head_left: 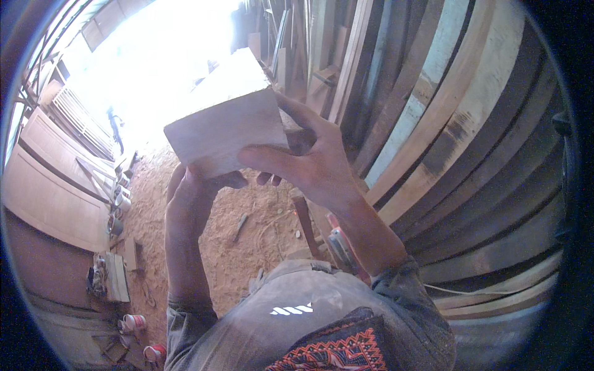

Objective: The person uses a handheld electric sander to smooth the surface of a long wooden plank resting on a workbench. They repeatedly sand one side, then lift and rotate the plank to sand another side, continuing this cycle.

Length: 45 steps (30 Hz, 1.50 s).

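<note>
A pale wooden block [226, 133] is raised in front of me, its flat side facing me and its top washed out by glare. My right hand [315, 154] grips its right end, the thumb lying across the near face and the index finger along the far edge. From below, my left hand [201, 182] supports the lower left corner, closed against the wood. Part of the left fingers is hidden behind the block.
Long planks [451, 123] lean in a stack along the right. Wooden door panels [59, 191] stand at left, beside several cans [117, 213]. Sawdust [247, 210] covers the floor, with a red-and-white can [133, 322] at lower left. Bright light floods the far opening.
</note>
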Available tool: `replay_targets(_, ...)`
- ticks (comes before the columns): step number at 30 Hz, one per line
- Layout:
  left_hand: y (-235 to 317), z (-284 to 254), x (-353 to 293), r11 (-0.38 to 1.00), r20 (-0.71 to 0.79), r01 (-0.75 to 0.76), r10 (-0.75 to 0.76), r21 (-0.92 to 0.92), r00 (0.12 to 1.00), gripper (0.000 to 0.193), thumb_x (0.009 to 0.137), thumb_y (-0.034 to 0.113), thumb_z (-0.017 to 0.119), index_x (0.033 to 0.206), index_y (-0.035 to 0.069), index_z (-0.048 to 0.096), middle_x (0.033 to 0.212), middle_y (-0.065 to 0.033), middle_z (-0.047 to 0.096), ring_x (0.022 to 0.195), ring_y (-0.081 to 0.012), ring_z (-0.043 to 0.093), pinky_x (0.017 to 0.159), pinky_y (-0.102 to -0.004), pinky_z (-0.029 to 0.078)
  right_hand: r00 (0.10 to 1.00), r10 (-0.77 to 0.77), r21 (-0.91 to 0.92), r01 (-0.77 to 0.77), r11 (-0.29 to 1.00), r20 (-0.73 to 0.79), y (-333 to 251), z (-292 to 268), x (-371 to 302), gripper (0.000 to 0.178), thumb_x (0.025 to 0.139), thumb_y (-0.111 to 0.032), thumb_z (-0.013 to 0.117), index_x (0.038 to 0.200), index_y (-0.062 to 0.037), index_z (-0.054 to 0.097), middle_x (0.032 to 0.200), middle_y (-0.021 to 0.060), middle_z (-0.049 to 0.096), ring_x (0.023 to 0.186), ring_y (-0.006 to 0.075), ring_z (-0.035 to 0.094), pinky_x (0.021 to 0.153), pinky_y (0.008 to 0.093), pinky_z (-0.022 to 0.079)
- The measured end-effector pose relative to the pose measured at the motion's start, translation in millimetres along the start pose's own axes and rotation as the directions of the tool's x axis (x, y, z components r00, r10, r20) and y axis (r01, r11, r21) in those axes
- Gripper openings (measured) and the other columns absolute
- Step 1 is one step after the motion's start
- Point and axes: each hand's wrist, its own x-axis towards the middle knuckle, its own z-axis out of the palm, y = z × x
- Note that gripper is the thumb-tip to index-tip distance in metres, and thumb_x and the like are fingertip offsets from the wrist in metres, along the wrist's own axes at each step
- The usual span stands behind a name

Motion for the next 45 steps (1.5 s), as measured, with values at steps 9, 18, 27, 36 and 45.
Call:
replay_targets(9, -1, 3, 0, 0.998, 0.074, -0.021, 0.025, -0.058, 0.997, 0.069, 0.103, 0.047, 0.059, 0.131, -0.015, 0.054, 0.113, -0.0259, 0.068, 0.099, -0.0339, 0.072, 0.088, -0.0457, 0.059, 0.993, -0.049, -0.044, 0.045, 0.998, -0.104, 9, 2, -3, 0.075, 0.08, -0.015, 0.09, 0.139, 0.0124, 0.052, 0.093, 0.0175, 0.075, 0.07, 0.0186, 0.073, 0.056, 0.0275, 0.059)
replay_targets(18, 12, 25, 1, 0.98, 0.048, -0.07, 0.08, -0.187, 0.996, 0.082, 0.099, 0.055, 0.063, 0.135, -0.018, 0.051, 0.115, -0.0282, 0.067, 0.1, -0.0306, 0.073, 0.087, -0.0396, 0.061, 0.996, -0.045, -0.029, 0.042, 0.999, -0.074, 0, -5, 2, 0.071, 0.08, -0.011, 0.09, 0.139, 0.0053, 0.056, 0.102, 0.0125, 0.076, 0.076, 0.0153, 0.073, 0.059, 0.0273, 0.06)
replay_targets(27, 13, 24, 3, 0.978, 0.041, -0.064, 0.073, -0.198, 0.996, 0.084, 0.098, 0.055, 0.065, 0.135, -0.019, 0.05, 0.114, -0.0293, 0.067, 0.097, -0.0315, 0.074, 0.086, -0.0395, 0.062, 0.996, -0.065, -0.033, 0.063, 0.997, -0.066, 3, -5, 1, 0.069, 0.081, -0.012, 0.09, 0.138, 0.0063, 0.056, 0.095, 0.0107, 0.076, 0.067, 0.0148, 0.071, 0.055, 0.0266, 0.057)
replay_targets(36, 15, 24, 4, 0.983, 0.053, -0.023, 0.032, -0.18, 0.998, 0.08, 0.1, 0.052, 0.063, 0.136, -0.018, 0.051, 0.116, -0.0281, 0.067, 0.099, -0.0299, 0.073, 0.088, -0.0385, 0.06, 0.992, -0.038, -0.014, 0.036, 0.999, -0.123, 4, -3, -1, 0.067, 0.08, -0.011, 0.089, 0.136, 0.0075, 0.057, 0.096, 0.0118, 0.076, 0.068, 0.0154, 0.072, 0.055, 0.0272, 0.057)
replay_targets(45, 21, 27, 4, 0.985, 0.131, -0.035, 0.057, -0.167, 0.99, 0.074, 0.101, 0.051, 0.059, 0.137, -0.012, 0.05, 0.117, -0.0243, 0.069, 0.102, -0.0313, 0.072, 0.091, -0.0422, 0.058, 0.987, -0.102, -0.018, 0.1, 0.995, -0.121, 8, -7, 2, 0.057, 0.082, -0.012, 0.087, 0.13, 0.0048, 0.062, 0.093, 0.0094, 0.074, 0.067, 0.0145, 0.07, 0.053, 0.0268, 0.055)
